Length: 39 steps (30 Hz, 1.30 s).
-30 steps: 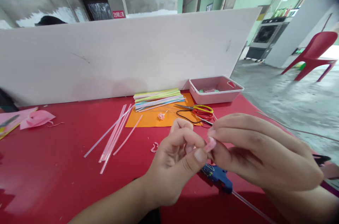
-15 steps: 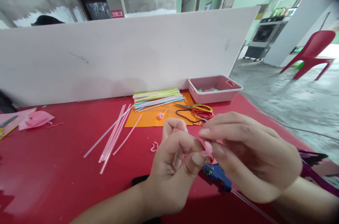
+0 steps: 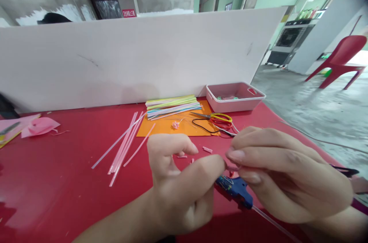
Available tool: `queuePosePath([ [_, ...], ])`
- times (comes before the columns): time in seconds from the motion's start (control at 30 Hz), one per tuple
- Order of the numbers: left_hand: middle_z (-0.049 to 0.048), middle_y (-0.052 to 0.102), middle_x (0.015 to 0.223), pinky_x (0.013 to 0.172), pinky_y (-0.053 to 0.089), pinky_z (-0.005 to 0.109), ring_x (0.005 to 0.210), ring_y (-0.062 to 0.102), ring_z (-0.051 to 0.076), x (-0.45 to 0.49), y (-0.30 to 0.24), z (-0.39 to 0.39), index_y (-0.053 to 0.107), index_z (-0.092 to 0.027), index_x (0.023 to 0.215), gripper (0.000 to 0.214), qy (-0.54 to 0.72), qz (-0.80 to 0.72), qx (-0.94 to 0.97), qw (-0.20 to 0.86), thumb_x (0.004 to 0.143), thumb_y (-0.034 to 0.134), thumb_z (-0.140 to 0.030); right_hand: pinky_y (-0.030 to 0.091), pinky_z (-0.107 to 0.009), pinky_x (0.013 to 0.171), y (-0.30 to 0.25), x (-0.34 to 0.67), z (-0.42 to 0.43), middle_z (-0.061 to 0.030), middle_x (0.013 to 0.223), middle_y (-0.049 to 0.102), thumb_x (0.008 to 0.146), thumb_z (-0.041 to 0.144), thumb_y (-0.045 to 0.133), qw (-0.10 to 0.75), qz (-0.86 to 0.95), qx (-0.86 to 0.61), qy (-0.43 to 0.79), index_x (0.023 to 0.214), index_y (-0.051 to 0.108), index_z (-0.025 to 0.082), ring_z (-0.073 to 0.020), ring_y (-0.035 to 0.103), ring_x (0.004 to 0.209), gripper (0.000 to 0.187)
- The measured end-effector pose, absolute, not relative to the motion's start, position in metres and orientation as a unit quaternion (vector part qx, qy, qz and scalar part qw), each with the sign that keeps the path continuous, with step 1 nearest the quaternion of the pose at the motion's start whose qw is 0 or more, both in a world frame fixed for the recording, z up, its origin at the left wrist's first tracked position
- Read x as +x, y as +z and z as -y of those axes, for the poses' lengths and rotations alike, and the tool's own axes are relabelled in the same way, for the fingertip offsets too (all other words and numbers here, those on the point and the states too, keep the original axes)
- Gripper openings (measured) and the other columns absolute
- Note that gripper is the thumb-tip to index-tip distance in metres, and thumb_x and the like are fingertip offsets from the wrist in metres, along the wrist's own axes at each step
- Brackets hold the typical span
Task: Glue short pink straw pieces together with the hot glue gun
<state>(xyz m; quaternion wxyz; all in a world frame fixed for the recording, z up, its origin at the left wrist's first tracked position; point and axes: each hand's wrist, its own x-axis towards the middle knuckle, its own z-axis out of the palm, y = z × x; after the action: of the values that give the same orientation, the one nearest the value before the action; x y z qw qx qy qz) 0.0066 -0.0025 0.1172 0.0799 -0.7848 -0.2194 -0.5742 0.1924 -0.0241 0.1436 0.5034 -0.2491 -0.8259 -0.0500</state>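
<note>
Between my hands, above the table, is a small pink piece (image 3: 232, 168), a short curled bit of strip mostly covered by the fingers. My right hand (image 3: 287, 174) is closed, pinching its right end between thumb and fingertips. My left hand (image 3: 184, 181) has curled fingers and meets the piece's left end at the index finger; the left thumb is hidden. Just below lies a blue hot glue gun (image 3: 237, 191) with a clear glue stick (image 3: 271, 218) out of its back. Short pink bits (image 3: 207, 150) lie on the table behind my hands.
Long pink strips (image 3: 125, 147) lie left of centre. On an orange sheet (image 3: 155, 130) rest several coloured strips (image 3: 174, 107), a small pink flower-like cluster (image 3: 175, 125) and scissors (image 3: 220, 119). A pink basket (image 3: 235, 105) stands at the back right, before a white partition (image 3: 143, 59).
My left hand has rolled over, so its thumb is now out of sight. The right hand has shifted slightly right, and the pink piece shows less. More short pink bits are visible behind.
</note>
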Motion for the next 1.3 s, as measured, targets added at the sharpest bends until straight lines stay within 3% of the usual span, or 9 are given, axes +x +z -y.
queuePosePath([
  [0.43,0.0054,0.039,0.094,0.071,0.038,0.037,0.087,0.046,0.021,0.006,0.116,0.005,0.066,-0.025,0.088,0.019,-0.57,0.248,-0.775,0.113,0.085,0.056,-0.008,0.062,-0.026,0.071,0.134,0.194,0.026,-0.005,0.088,0.075,0.093,0.027,0.063,0.494,0.81,-0.306,-0.072,0.114,0.069,0.025,-0.0162,0.071,0.077,0.022],
  [0.6,0.0049,0.043,0.092,0.07,0.041,0.032,0.091,0.047,0.02,0.0,0.12,-0.009,0.068,-0.022,0.088,0.018,-0.577,0.267,-0.769,0.07,0.083,0.062,-0.005,0.059,-0.026,0.059,0.133,0.196,0.011,-0.0076,0.103,0.073,0.093,0.041,0.061,0.535,0.784,-0.31,0.045,0.134,0.058,0.023,-0.0137,0.065,0.071,0.045],
  [0.7,0.0021,0.052,0.086,0.073,0.046,0.028,0.081,0.054,0.015,-0.019,0.107,-0.035,0.068,-0.02,0.091,0.013,-0.534,0.269,-0.802,0.014,0.089,0.062,-0.008,0.056,-0.026,0.063,0.133,0.202,-0.007,-0.0068,0.102,0.073,0.095,0.033,0.059,0.546,0.735,-0.4,0.046,0.127,0.063,0.022,-0.0134,0.065,0.078,0.034],
  [0.83,0.0042,0.063,0.091,0.079,0.049,0.028,0.087,0.061,0.016,-0.057,0.062,-0.063,0.066,-0.018,0.094,0.013,-0.302,0.383,-0.871,-0.063,0.096,0.053,-0.016,0.052,-0.027,0.065,0.13,0.21,-0.033,-0.006,0.1,0.075,0.095,0.036,0.055,0.322,0.797,-0.51,0.041,0.111,0.07,0.019,-0.0153,0.068,0.081,0.028],
  [0.93,0.006,0.067,0.091,0.08,0.05,0.032,0.086,0.063,0.019,-0.079,0.03,-0.069,0.068,-0.017,0.091,0.016,-0.227,0.409,-0.882,-0.064,0.096,0.053,-0.018,0.051,-0.031,0.079,0.118,0.211,-0.052,-0.0074,0.108,0.074,0.1,0.031,0.044,0.035,0.832,-0.553,0.041,0.114,0.069,0.02,-0.0187,0.069,0.094,0.031],
  [0.97,0.0065,0.068,0.091,0.08,0.05,0.032,0.086,0.064,0.02,-0.084,0.023,-0.069,0.069,-0.017,0.089,0.017,-0.206,0.413,-0.885,-0.062,0.095,0.054,-0.018,0.051,-0.032,0.082,0.111,0.211,-0.058,-0.0101,0.107,0.074,0.098,0.029,0.047,-0.008,0.832,-0.552,0.049,0.107,0.071,0.018,-0.0216,0.068,0.099,0.028],
  [1.07,0.0077,0.071,0.092,0.08,0.05,0.034,0.086,0.066,0.022,-0.09,0.011,-0.068,0.072,-0.017,0.089,0.017,-0.156,0.421,-0.892,-0.057,0.094,0.055,-0.018,0.053,-0.034,0.081,0.088,0.209,-0.074,-0.0152,0.094,0.074,0.09,0.023,0.062,-0.107,0.83,-0.542,0.075,0.086,0.073,0.011,-0.0258,0.07,0.092,0.017],
  [1.2,0.0073,0.074,0.091,0.079,0.049,0.034,0.085,0.068,0.023,-0.093,0.01,-0.069,0.074,-0.018,0.088,0.019,-0.13,0.446,-0.884,-0.058,0.094,0.057,-0.023,0.057,-0.043,0.088,0.068,0.209,-0.087,-0.011,0.12,0.065,0.094,0.035,0.062,-0.173,0.811,-0.553,0.077,0.12,0.061,0.014,-0.0223,0.066,0.104,0.034],
  [1.3,0.0062,0.075,0.088,0.075,0.048,0.032,0.084,0.069,0.023,-0.097,0.013,-0.07,0.074,-0.019,0.085,0.022,-0.128,0.472,-0.87,-0.058,0.095,0.057,-0.03,0.056,-0.044,0.09,0.066,0.209,-0.087,-0.0108,0.126,0.062,0.094,0.035,0.061,-0.183,0.816,-0.544,0.075,0.125,0.059,0.016,-0.0227,0.064,0.108,0.037],
])
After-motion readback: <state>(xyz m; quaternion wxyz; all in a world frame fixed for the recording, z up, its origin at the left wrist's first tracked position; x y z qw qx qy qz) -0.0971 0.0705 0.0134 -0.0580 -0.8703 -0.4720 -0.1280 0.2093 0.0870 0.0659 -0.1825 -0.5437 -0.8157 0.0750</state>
